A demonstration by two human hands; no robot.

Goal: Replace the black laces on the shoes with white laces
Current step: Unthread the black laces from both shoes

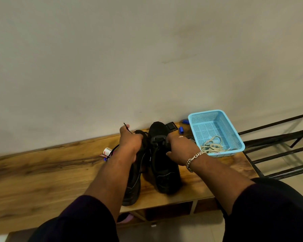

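Two black shoes stand side by side on the wooden table (42, 172), toes pointing toward the wall. My left hand (129, 140) is over the left shoe (132, 186) and pinches the end of a black lace (128, 128), which sticks up past my fingers; another stretch of lace hangs down to the left of my wrist. My right hand (179, 148) grips the right shoe (164, 173) at its tongue and side. The white laces (212, 145) lie coiled in the blue basket (234, 135) at the right.
The wall runs close behind the table. Small items lie near the shoes: a white-and-red tube (107, 151), blue caps (181, 130) and a small black box (171, 126). A dark metal rack (278, 154) stands past the table's right edge. Open shelves sit below the tabletop.
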